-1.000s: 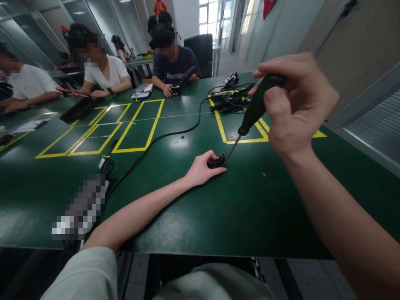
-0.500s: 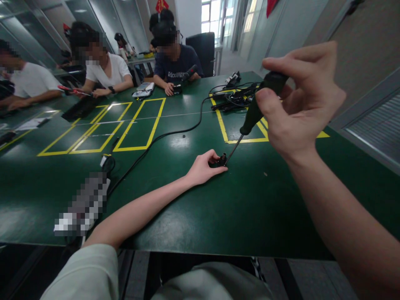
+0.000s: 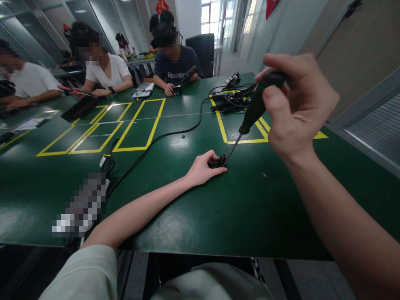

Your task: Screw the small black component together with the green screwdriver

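Observation:
My right hand (image 3: 295, 104) is closed around the dark green handle of a screwdriver (image 3: 256, 109), held at a slant with its shaft pointing down to the left. The screwdriver's tip meets, or comes very near, a small black part (image 3: 222, 159) with a short metal-looking post; its exact kind is too small to make out. Thumb and fingers of my left hand (image 3: 204, 167) pinch that part against the green tabletop (image 3: 193, 216). Some of the part is hidden behind my left fingers.
A black cable (image 3: 168, 133) crosses the table from a blurred-out box (image 3: 83, 204) at left to a pile of black cables and parts (image 3: 234, 100). Yellow tape (image 3: 139, 125) marks rectangles. Across the table, a person in a dark shirt (image 3: 178, 62) and others sit working.
My right hand has shifted slightly, its fingers and wrist turning around the screwdriver handle. My left hand and the small black part stay almost where they were.

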A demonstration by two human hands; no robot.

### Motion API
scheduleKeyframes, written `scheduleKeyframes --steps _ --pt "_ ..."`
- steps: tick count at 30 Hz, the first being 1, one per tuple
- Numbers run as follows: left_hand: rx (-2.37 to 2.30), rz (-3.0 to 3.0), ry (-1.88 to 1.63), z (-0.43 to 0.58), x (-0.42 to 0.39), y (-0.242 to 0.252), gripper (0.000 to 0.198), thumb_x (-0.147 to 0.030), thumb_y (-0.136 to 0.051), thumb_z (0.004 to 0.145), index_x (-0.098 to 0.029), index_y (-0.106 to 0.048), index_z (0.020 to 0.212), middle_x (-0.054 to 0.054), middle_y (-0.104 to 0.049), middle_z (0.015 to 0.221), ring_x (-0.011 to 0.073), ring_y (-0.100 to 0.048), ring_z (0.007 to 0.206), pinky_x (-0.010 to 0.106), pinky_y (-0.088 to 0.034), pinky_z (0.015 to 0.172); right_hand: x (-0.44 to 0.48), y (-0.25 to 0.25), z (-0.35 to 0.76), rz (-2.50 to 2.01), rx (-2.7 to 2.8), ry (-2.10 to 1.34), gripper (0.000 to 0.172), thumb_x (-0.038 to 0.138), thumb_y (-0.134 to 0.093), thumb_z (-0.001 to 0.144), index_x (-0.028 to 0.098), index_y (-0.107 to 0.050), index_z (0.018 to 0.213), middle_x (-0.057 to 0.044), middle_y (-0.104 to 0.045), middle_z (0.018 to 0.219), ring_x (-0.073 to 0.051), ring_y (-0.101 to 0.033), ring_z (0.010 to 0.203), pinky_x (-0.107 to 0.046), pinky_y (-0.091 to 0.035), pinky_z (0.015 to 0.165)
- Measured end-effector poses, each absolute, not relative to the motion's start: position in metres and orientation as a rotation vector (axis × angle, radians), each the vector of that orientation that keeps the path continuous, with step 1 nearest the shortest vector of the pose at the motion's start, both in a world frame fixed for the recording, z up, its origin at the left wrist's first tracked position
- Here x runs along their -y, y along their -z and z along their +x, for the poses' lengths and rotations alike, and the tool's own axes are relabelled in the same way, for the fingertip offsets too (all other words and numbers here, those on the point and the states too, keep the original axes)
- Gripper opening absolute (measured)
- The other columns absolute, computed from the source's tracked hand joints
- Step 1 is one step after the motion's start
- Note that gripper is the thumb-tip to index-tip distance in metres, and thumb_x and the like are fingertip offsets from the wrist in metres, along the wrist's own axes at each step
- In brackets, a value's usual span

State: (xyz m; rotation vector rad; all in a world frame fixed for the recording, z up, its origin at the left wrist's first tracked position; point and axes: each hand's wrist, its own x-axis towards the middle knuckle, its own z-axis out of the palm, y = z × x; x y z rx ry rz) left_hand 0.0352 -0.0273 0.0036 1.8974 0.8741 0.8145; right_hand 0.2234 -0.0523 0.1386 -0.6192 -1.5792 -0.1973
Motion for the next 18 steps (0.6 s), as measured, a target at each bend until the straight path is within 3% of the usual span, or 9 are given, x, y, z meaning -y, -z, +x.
scheduleKeyframes --steps 4,7,10,15,18 --pt "-0.859 1.897 -0.818 0.0351 0.0272 -0.0028 0.035 -0.032 -0.087 0.074 -0.019 -0.055 0.081 0.000 -0.067 0.086 0.0175 -0.062 0.082 0.033 -0.048 0.080 0.0525 -0.1370 0.2213 -0.516 1.580 0.035 0.038 0.045 -0.041 0.106 0.033 -0.068 0.131 0.002 -0.074 0.110 -0.011 -0.071 0.090 -0.029 -0.061 0.081" --pt "-0.860 1.907 -0.821 0.0355 0.0264 -0.0007 0.035 -0.033 -0.087 0.074 -0.020 -0.055 0.081 0.000 -0.068 0.086 0.0175 -0.062 0.082 0.033 -0.048 0.080 0.0538 -0.1385 0.2236 -0.613 1.591 0.231 0.037 0.050 -0.053 0.101 0.032 -0.070 0.128 0.001 -0.067 0.115 -0.013 -0.067 0.106 -0.025 -0.060 0.082" --pt "-0.866 1.910 -0.815 0.0360 0.0259 0.0002 0.036 -0.034 -0.087 0.074 -0.020 -0.055 0.081 0.000 -0.068 0.087 0.0175 -0.063 0.084 0.034 -0.050 0.083 0.0549 -0.1398 0.2237 -0.691 1.586 0.324 0.039 0.042 -0.067 0.094 0.036 -0.068 0.132 0.001 -0.063 0.114 -0.014 -0.063 0.115 -0.023 -0.060 0.083" --pt "-0.867 1.923 -0.800 0.0356 0.0265 -0.0017 0.036 -0.035 -0.086 0.075 -0.020 -0.054 0.082 0.000 -0.068 0.089 0.0180 -0.064 0.085 0.034 -0.051 0.083 0.0546 -0.1384 0.2195 -0.536 1.581 0.036 0.037 0.048 -0.046 0.104 0.039 -0.063 0.137 0.003 -0.072 0.115 -0.011 -0.071 0.092 -0.031 -0.063 0.084" --pt "-0.861 1.919 -0.805 0.0355 0.0272 -0.0025 0.036 -0.035 -0.086 0.075 -0.020 -0.054 0.082 0.000 -0.068 0.088 0.0179 -0.064 0.084 0.034 -0.051 0.082 0.0550 -0.1388 0.2222 -0.616 1.606 0.184 0.035 0.048 -0.047 0.104 0.037 -0.069 0.129 0.002 -0.068 0.116 -0.013 -0.069 0.104 -0.029 -0.064 0.083"
